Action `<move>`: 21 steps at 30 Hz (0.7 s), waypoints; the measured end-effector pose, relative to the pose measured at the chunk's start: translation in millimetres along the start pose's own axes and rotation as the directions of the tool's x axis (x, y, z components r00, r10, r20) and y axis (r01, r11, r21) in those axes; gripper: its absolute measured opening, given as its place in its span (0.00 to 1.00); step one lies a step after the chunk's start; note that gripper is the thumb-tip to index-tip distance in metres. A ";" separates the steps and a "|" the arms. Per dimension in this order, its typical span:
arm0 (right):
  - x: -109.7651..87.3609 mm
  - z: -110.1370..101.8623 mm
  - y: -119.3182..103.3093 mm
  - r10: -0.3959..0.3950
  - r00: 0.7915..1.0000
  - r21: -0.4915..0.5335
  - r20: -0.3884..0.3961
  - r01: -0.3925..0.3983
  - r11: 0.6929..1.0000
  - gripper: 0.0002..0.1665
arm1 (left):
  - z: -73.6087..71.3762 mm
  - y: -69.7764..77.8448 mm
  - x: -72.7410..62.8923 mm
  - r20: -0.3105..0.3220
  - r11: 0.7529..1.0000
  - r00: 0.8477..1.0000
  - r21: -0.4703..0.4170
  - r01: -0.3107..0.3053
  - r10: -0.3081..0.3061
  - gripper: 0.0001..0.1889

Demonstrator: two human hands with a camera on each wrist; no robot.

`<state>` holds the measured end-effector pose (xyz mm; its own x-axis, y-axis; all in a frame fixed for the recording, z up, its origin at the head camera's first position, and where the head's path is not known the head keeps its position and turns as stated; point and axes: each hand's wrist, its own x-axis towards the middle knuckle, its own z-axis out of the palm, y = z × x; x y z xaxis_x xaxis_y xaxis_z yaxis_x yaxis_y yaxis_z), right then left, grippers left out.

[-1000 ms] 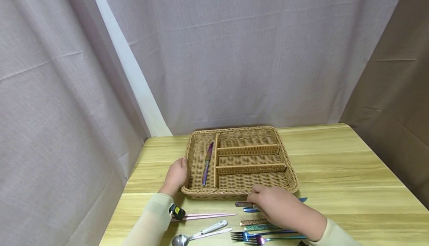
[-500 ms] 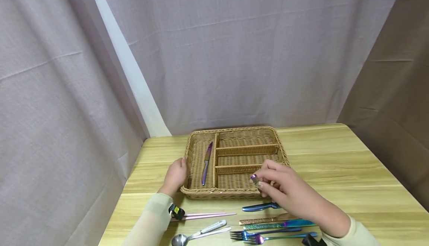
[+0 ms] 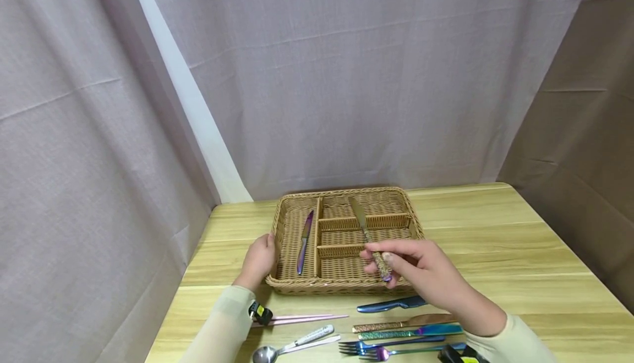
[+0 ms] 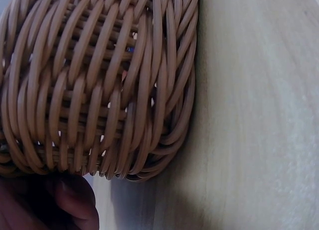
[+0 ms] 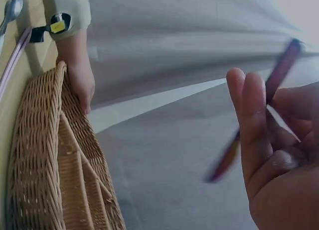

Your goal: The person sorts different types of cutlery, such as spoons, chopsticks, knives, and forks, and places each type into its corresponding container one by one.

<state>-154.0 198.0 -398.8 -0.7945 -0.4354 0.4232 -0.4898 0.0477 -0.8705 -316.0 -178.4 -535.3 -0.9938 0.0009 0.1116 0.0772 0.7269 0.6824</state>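
Observation:
My right hand (image 3: 421, 269) pinches a table knife (image 3: 360, 217) by its patterned handle, thumb against fingers. The knife hangs above the right compartments of a woven wicker basket (image 3: 342, 284), its blade tilted toward the back. In the right wrist view the same knife (image 5: 281, 73) looks blurred. At the basket's left side, my left hand (image 3: 258, 258) holds the rim. The left wrist view shows the woven wall (image 4: 94, 80) with curled fingers (image 4: 77, 200) at its edge. A purple knife (image 3: 305, 242) lies lengthwise in the long left compartment.
In front of the basket lie a blue knife (image 3: 386, 306), a copper-handled knife (image 3: 381, 327), a green-handled knife (image 3: 381, 335), a blue fork (image 3: 359, 347) and a purple fork (image 3: 381, 354). Pink chopsticks (image 3: 307, 319) and a spoon (image 3: 265, 355) lie left. Curtains (image 3: 346, 77) hang behind.
My right hand has lifted the patterned-handle knife from the table to over the basket and turned its blade toward the back. The left hand stays at the basket's rim.

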 end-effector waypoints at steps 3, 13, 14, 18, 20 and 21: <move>5.1 0.4 4.7 0.036 0.999 0.030 -0.035 -0.035 0.999 0.16 | 0.2 -0.6 0.0 -0.002 1.000 1.000 -0.001 -0.001 0.001 0.27; 24.7 -2.5 31.2 0.342 0.924 0.174 -0.172 -0.313 0.934 0.29 | 1.2 -1.2 -1.0 -0.007 1.000 1.000 0.002 -0.013 0.013 0.27; 26.0 -4.0 33.9 0.350 0.922 0.174 -0.167 -0.322 0.931 0.31 | 1.3 -1.0 -1.1 -0.006 1.000 1.000 0.002 -0.014 0.014 0.27; 31.5 -10.2 43.1 0.352 0.923 0.149 -0.158 -0.330 0.932 0.25 | 0.7 0.0 -1.7 -0.001 1.000 1.000 0.001 -0.010 0.010 0.27; 34.2 -13.2 46.7 0.347 0.924 0.133 -0.163 -0.328 0.935 0.20 | -0.3 0.2 -1.3 -0.002 1.000 1.000 0.006 -0.007 0.007 0.27; 35.7 -14.6 48.9 0.345 0.923 0.131 -0.168 -0.327 0.936 0.19 | -1.1 0.3 -0.8 -0.004 1.000 1.000 0.007 -0.005 0.005 0.27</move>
<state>-211.6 197.9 -422.5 -0.9630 -0.2349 0.1321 -0.1522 0.0693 -0.9859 -315.1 -178.9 -534.4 -0.9930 0.0016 0.1177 0.0814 0.7316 0.6768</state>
